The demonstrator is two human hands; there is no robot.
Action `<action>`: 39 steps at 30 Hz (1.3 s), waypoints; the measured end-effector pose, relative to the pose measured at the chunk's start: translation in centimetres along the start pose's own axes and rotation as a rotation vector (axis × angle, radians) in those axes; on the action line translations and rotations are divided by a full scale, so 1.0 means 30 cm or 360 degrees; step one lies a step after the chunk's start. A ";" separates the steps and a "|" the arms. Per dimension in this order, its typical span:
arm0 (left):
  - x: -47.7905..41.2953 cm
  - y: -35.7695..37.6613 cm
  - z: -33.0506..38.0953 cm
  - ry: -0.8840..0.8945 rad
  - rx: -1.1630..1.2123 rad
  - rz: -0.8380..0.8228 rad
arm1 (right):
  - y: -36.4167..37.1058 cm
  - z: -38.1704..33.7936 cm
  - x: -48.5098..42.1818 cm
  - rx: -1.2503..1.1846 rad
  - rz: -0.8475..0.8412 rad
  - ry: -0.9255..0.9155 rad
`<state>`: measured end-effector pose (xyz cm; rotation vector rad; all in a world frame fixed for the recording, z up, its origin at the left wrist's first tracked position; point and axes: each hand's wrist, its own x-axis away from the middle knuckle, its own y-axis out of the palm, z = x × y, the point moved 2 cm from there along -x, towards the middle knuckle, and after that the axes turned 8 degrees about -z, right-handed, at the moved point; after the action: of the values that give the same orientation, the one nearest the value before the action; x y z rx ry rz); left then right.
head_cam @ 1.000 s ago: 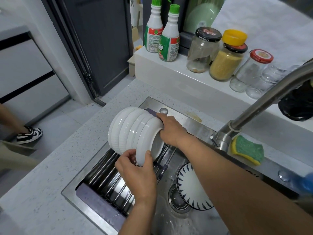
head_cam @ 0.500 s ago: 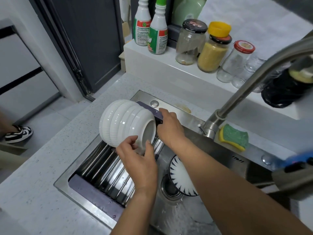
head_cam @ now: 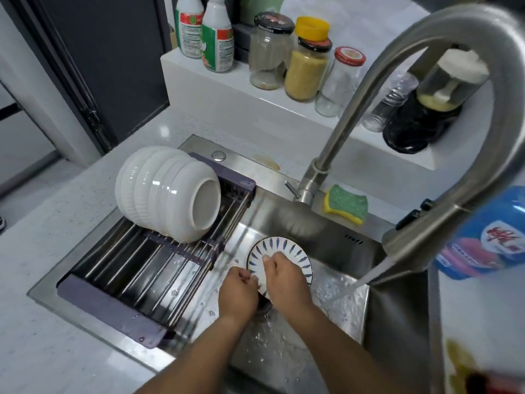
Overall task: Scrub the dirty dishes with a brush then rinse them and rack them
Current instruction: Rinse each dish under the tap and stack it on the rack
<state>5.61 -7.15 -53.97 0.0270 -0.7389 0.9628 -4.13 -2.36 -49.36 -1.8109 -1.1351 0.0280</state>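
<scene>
A stack of white ribbed bowls (head_cam: pixel 167 191) lies on its side on the steel roll rack (head_cam: pixel 136 274) over the left half of the sink, with no hand on it. In the basin, a small white plate with blue leaf marks (head_cam: pixel 284 247) leans tilted near the drain. My left hand (head_cam: pixel 238 290) pinches its lower left edge. My right hand (head_cam: pixel 285 278) grips its lower rim, fingers curled over the face. No brush shows in view.
Water runs from the curved steel faucet (head_cam: pixel 335 143) into the sink's right side (head_cam: pixel 352 288). A green-yellow sponge (head_cam: pixel 345 203) lies behind the basin. Jars and bottles (head_cam: pixel 306 69) line the back ledge. A blue detergent bottle (head_cam: pixel 488 234) stands at right.
Both hands left the bowl stack, which now rests on the rack, and dropped into the basin onto the patterned plate. The camera tilted down and right.
</scene>
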 end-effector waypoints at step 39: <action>-0.017 0.010 -0.035 0.0024 0.0254 -0.0615 | 0.058 0.469 0.043 -0.0961 0.0169 0.0861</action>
<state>5.78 -6.99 -55.15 0.2920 -0.6128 0.6485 -8.76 8.28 -57.61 -2.2058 -0.6895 -0.7702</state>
